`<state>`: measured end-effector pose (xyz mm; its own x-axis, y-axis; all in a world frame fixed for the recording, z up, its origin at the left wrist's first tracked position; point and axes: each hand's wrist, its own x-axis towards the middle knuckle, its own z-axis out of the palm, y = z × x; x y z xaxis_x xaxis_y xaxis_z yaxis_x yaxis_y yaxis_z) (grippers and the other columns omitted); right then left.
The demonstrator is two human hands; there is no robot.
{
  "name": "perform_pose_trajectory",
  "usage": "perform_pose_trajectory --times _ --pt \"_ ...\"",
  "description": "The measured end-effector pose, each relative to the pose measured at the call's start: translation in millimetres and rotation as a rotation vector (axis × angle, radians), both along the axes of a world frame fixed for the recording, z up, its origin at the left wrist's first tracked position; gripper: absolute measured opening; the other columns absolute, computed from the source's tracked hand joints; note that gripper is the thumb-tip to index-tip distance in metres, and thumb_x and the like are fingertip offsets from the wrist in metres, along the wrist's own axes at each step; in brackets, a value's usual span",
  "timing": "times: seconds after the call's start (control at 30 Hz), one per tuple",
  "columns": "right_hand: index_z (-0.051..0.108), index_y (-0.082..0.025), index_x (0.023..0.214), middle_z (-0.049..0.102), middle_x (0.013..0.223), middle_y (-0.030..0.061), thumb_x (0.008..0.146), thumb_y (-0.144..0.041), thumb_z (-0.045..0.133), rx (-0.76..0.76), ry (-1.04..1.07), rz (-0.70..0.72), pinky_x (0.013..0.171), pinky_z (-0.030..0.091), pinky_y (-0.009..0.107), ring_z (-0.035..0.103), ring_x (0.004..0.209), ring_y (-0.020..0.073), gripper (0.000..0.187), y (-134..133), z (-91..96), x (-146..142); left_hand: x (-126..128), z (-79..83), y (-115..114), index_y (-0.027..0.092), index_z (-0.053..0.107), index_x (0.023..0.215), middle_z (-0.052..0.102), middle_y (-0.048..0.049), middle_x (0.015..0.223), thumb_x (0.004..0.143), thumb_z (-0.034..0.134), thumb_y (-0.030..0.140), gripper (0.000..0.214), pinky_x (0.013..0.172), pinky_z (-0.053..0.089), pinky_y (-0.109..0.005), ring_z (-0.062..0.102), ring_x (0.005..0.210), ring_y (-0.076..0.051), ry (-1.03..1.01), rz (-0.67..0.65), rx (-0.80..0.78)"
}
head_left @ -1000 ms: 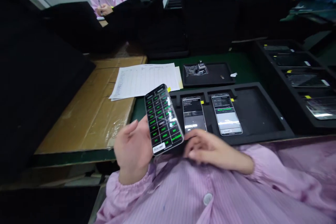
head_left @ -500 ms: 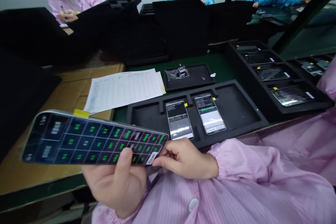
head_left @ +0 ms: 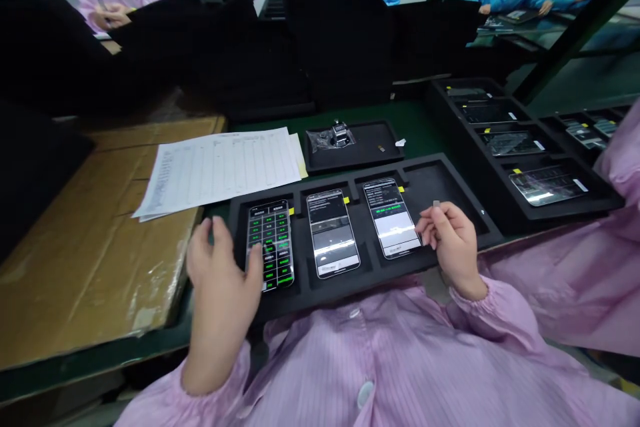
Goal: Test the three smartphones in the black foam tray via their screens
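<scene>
Now that the smartphone with the green-on-black grid display [head_left: 270, 245] is out of the air, it lies flat in the left compartment of a black foam tray [head_left: 425, 170] at the near edge of the green-topped desk [head_left: 400, 113], its long sides running near to far. Beside it, a middle phone [head_left: 333, 233] and a right phone [head_left: 391, 218] show white-and-grey screens in their own compartments, each with a small yellow tab at its far corner.

The left hand [head_left: 220, 273] is wide open and loosely curved, one finger [head_left: 257, 252] touching the grid phone's left edge. The right hand [head_left: 453, 247] is narrow, thumb and forefinger pinching a tiny silver piece [head_left: 436, 203] above the tray's empty right compartment, just beside the right phone.

Farther off lies a small black tray [head_left: 373, 153] carrying a metal fixture [head_left: 340, 135]. Printed sheets [head_left: 220, 173] rest on brown cardboard [head_left: 90, 233] to the left.
</scene>
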<state>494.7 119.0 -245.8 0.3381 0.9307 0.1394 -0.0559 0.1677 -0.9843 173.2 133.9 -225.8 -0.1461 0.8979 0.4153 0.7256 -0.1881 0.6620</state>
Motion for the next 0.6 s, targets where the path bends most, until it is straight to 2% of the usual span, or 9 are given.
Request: perform_pose_trajectory --times 0.07,0.13,0.2,0.27,0.33,0.4,0.47,0.53,0.6 --pt "0.062 -0.017 0.084 0.066 0.068 0.001 0.093 -0.049 0.065 -0.007 0.027 0.009 0.041 0.035 0.018 0.052 0.047 0.0089 0.033 0 -2.3 2 29 6.0 2 0.011 0.047 0.144 0.047 -0.0224 0.148 0.088 0.053 0.028 0.059 0.119 0.027 -0.062 0.038 0.143 -0.04 0.228 -0.032 0.05" --pt "0.06 -0.018 0.083 0.067 0.069 0.0015 0.094 -0.049 0.064 0.003 0.031 0.01 0.041 0.036 0.018 0.052 0.047 0.0089 0.034 -2 -3.5 1 69 8.7 4 0.011 0.047 0.144 0.057 -0.0192 0.14 0.089 0.044 0.019 0.056 0.115 0.038 -0.055 0.05 0.134 -0.033 0.298 -0.223 -0.025" --pt "0.059 -0.018 0.082 0.067 0.069 0.0018 0.095 -0.049 0.063 0.017 0.035 0.006 0.041 0.036 0.018 0.052 0.047 0.0089 0.034 -3 -4.1 0 112 6.6 5 0.006 0.044 0.145 0.059 -0.0221 0.138 0.084 0.041 0.011 0.061 0.11 0.043 -0.052 0.053 0.131 -0.032 0.355 -0.381 -0.164" --pt "0.058 -0.018 0.082 0.067 0.069 0.0016 0.096 -0.048 0.061 0.028 0.052 0.007 0.041 0.035 0.018 0.053 0.047 0.009 0.033 -4 -4.5 0 148 2.2 4 -0.004 0.034 0.149 0.052 -0.0298 0.143 0.082 0.044 0.012 0.069 0.112 0.039 -0.056 0.043 0.141 -0.038 0.408 -0.432 -0.286" --pt "0.059 -0.018 0.082 0.067 0.069 0.0016 0.097 -0.047 0.06 0.048 0.079 0.006 0.041 0.036 0.018 0.053 0.047 0.0094 0.032 -6 -4.8 1 173 -0.8 2 -0.008 0.026 0.151 0.044 -0.0332 0.148 0.082 0.047 0.013 0.075 0.118 0.027 -0.059 0.031 0.147 -0.042 0.386 -0.456 -0.355" --pt "0.058 -0.019 0.082 0.068 0.07 0.0022 0.098 -0.046 0.057 0.092 0.123 0.001 0.041 0.036 0.019 0.054 0.047 0.0099 0.032 -8 -4.9 2 185 -0.8 -1 -0.007 0.021 0.153 0.037 -0.033 0.153 0.084 0.048 0.016 0.078 0.122 0.02 -0.057 0.025 0.15 -0.041 0.237 -0.488 -0.42" --pt "0.057 -0.019 0.079 0.069 0.073 0.0033 0.098 -0.043 0.055 0.148 0.18 -0.016 0.041 0.037 0.019 0.056 0.049 0.0107 0.031 -9 -4.3 3 190 0.8 -2 -0.003 0.017 0.154 0.031 -0.0306 0.157 0.084 0.051 0.021 0.081 0.123 0.022 -0.052 0.024 0.151 -0.038 -0.03 -0.489 -0.482" --pt "0.055 -0.019 0.072 0.07 0.076 0.0045 0.096 -0.038 0.057 0.191 0.239 -0.044 0.042 0.039 0.019 0.058 0.052 0.0112 0.03 -11 -2.2 4 195 2.3 2 0.003 0.016 0.154 0.036 -0.0279 0.155 0.082 0.057 0.023 0.085 0.122 0.027 -0.048 0.031 0.148 -0.035 -0.34 -0.426 -0.529" --pt "0.052 -0.019 0.065 0.07 0.081 0.005 0.09 -0.031 0.061 0.195 0.301 -0.078 0.043 0.041 0.018 0.059 0.057 0.0113 0.029 -15 1.6 7 203 2.8 10 0.009 0.019 0.151 0.046 -0.0254 0.146 0.08 0.06 0.02 0.083 0.116 0.037 -0.048 0.047 0.137 -0.032 -0.661 -0.317 -0.594"
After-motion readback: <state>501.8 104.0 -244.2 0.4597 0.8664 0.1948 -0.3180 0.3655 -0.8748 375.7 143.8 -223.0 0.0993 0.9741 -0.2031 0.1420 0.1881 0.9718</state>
